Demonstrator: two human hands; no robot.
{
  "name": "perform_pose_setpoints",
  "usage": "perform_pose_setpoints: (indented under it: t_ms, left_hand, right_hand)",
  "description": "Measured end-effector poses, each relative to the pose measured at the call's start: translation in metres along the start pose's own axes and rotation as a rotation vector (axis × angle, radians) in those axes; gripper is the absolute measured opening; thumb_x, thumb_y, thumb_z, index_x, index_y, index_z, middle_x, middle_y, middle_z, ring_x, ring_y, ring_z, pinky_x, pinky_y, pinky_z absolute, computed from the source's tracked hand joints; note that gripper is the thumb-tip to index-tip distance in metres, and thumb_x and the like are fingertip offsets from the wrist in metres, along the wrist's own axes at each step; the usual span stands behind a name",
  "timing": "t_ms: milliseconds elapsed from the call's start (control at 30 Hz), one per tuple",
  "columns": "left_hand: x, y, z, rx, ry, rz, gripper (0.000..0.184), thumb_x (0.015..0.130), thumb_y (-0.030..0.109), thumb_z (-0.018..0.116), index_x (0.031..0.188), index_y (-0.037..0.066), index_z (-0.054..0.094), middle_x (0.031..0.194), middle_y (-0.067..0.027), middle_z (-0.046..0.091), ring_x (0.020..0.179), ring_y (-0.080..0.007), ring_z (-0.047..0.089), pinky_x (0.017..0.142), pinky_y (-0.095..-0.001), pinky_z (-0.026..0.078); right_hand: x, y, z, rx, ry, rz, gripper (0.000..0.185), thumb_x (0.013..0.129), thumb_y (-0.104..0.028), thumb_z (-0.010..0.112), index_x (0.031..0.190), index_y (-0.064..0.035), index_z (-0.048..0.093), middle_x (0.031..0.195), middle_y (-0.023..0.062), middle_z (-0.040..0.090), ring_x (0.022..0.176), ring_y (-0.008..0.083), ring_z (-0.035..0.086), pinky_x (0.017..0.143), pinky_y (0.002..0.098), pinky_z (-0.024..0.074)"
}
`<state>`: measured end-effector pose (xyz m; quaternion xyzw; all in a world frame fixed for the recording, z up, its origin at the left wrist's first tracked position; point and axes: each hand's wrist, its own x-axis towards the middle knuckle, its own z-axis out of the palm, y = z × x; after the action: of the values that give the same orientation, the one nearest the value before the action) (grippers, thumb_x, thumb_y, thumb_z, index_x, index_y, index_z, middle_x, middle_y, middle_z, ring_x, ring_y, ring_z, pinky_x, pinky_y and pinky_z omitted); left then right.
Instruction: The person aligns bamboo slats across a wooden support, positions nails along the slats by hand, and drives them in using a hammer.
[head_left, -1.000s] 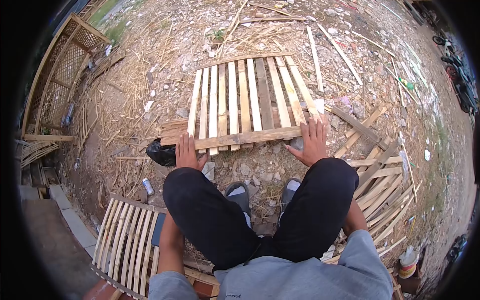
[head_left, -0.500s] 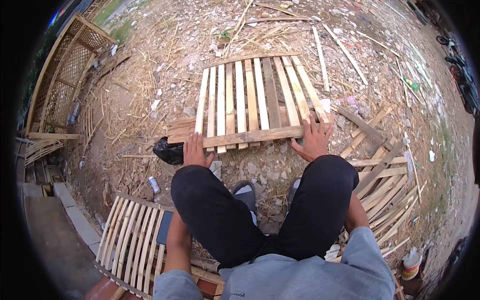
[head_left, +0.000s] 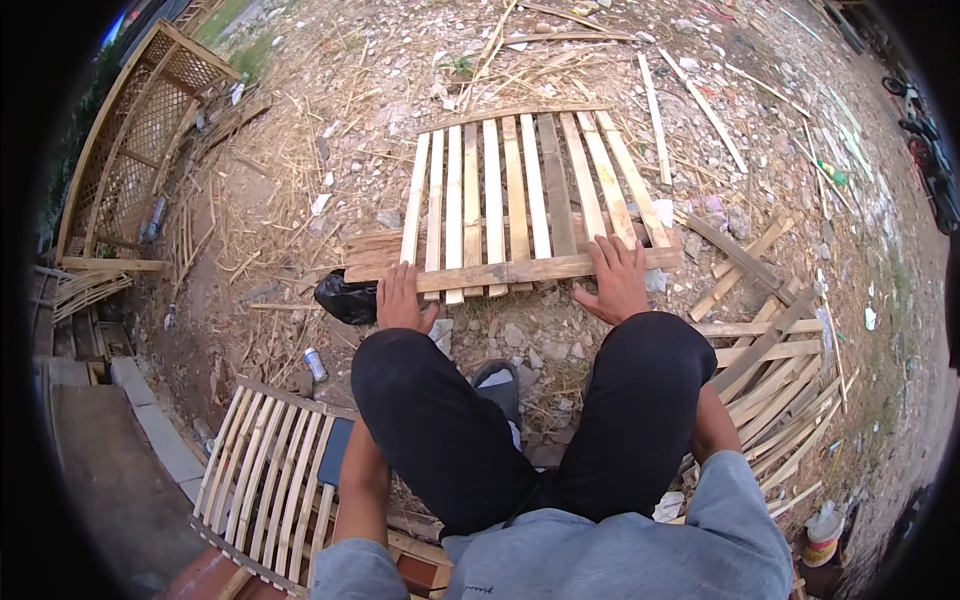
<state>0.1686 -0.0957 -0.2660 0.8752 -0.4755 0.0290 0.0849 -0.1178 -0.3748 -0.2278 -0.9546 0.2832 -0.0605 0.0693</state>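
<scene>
A slatted wooden panel (head_left: 493,205) lies in front of me, its near rail running crosswise over the slat ends. My left hand (head_left: 402,300) rests on the rail's left end, fingers stretched over it and thumb apart. Further right, my right hand (head_left: 614,282) lies on the same rail with fingers spread; the rail's right tip shows beyond it. Neither hand is wrapped round the wood. Beneath the panel's near part is a reddish-brown board (head_left: 370,257). A black plastic bag (head_left: 346,298) sits beside my left hand.
Another slatted panel (head_left: 265,480) is at lower left, near a can (head_left: 316,364). Loose slats (head_left: 775,385) are heaped at right, above a bucket (head_left: 822,538). A lattice frame (head_left: 135,150) stands at upper left. Stones and straw litter the ground. Motorcycles (head_left: 925,160) are far right.
My right hand has shifted left along the rail, uncovering its right end. My left hand stays at the left end. The camera view has turned slightly, so the scene sits further right.
</scene>
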Motion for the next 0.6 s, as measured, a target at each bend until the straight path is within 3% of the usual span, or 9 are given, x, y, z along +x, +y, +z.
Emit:
perform_pose_setpoints:
  t_ms: [300, 400, 600]
  left_hand:
    - [0.0, 0.001, -0.001, -0.012, 0.019, 0.008, 0.087, 0.074, 0.032, 0.079, 0.147, 0.003, 0.042, 0.152, -0.0153, 0.044, 0.147, -0.0329, 0.034, 0.121, -0.0504, 0.023]
    - [-0.001, 0.002, -0.001, -0.015, 0.016, 0.003, 0.086, 0.075, 0.031, 0.079, 0.147, 0.004, 0.042, 0.151, -0.0155, 0.045, 0.147, -0.0331, 0.034, 0.121, -0.0504, 0.023]
    - [0.0, 0.002, -0.004, -0.035, 0.014, 0.02, 0.081, 0.079, 0.028, 0.077, 0.147, 0.002, 0.041, 0.152, -0.0175, 0.043, 0.147, -0.0356, 0.034, 0.121, -0.051, 0.024]
  right_hand:
    - [0.007, -0.001, -0.005, 0.019, 0.008, 0.073, 0.093, 0.077, -0.073, 0.07, 0.139, -0.0063, 0.051, 0.143, 0.0147, 0.051, 0.137, 0.0326, 0.043, 0.115, 0.0649, 0.021]
    - [0.009, -0.004, -0.004, -0.068, 0.028, 0.092, 0.097, 0.076, -0.07, 0.073, 0.143, -0.0059, 0.048, 0.147, 0.0116, 0.048, 0.138, 0.0307, 0.041, 0.115, 0.0625, 0.0219]
    - [0.008, 0.007, 0.012, 0.017, 0.099, 0.025, 0.087, 0.076, -0.065, 0.075, 0.142, -0.0143, 0.051, 0.149, 0.0122, 0.046, 0.14, 0.0324, 0.039, 0.114, 0.0617, 0.0224]
